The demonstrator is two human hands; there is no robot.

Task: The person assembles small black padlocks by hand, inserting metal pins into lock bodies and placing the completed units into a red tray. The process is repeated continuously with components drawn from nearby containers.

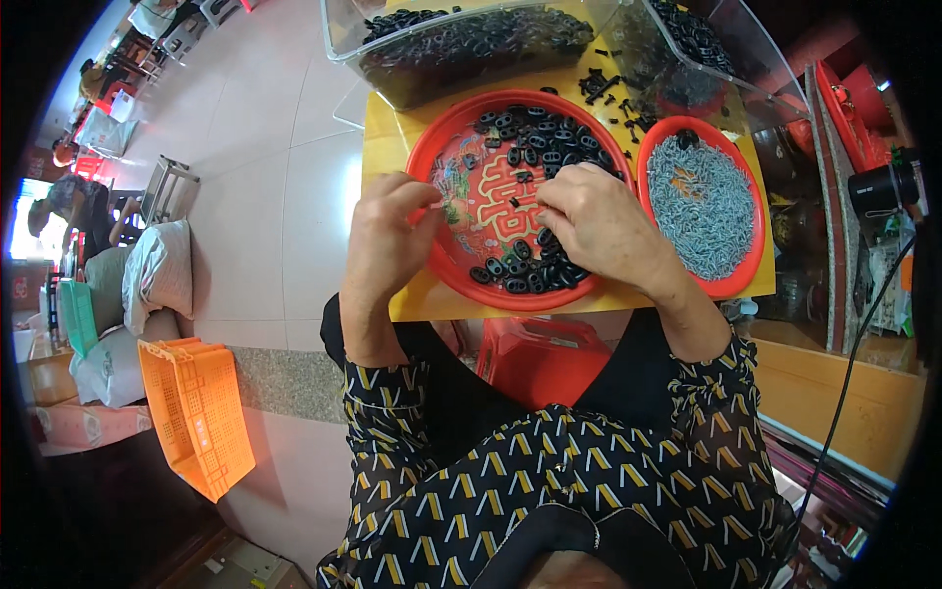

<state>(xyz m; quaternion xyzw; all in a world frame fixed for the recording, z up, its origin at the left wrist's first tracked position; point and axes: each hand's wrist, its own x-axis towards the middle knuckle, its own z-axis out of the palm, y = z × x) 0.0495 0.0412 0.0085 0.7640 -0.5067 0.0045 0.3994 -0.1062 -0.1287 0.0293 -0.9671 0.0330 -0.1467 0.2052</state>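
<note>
My left hand [391,228] is at the left rim of a round red tray [491,224] with a gold pattern. Its thumb and fingers are pinched together; whatever they hold is too small to name. Over the tray's right half is my right hand [603,224], its fingertips closed in a pinch just above the tray floor. What sits between them is hidden. Black oval pieces with two holes [515,265] lie heaped along the tray's far, right and near sides. Beside my right hand, a smaller oval red tray [721,289] is filled with silver screws [702,211].
Both trays stand on a yellow tabletop [385,137]. Behind them are two clear bins [471,61] [702,74] of black parts, with loose black pieces [599,88] between. A red stool [545,363] is under the table. Leftward are an orange crate [196,422], sacks [157,280] and people.
</note>
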